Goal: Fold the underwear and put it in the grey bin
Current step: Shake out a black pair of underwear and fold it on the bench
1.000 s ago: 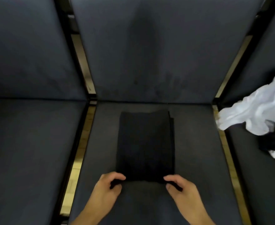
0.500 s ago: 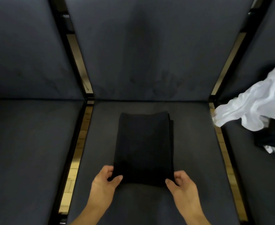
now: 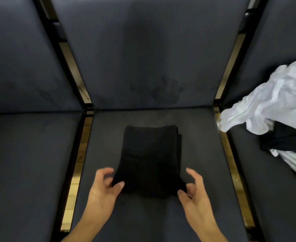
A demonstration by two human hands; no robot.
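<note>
At nine o'clock from the middle of your view lies a dark grey upholstered seat cushion [image 3: 30,163], bare of any cloth, parted from the middle one by a black frame bar with pale floor showing in the gap.

Your left hand [image 3: 102,191] sits at about seven o'clock, its thumb and curled fingers pinching the near left corner of the folded black fabric underwear [image 3: 150,158]. That corner is lifted slightly off the seat.

The underwear itself lies at the centre of the middle dark grey seat cushion [image 3: 199,154], folded into a tall narrow rectangle with its layered edges showing along the right side; its far end points to twelve o'clock, toward the backrest.

Your right hand [image 3: 194,193] is at about five o'clock, thumb and lower fingers pinching the near right corner, the forefinger standing up loosely above it. The picture is blurred here, so the exact finger contact is hard to tell.

At three o'clock, on the right-hand seat, rests a crumpled heap of white cloth [image 3: 273,102] with a black garment [image 3: 287,138] lying across it.
</note>
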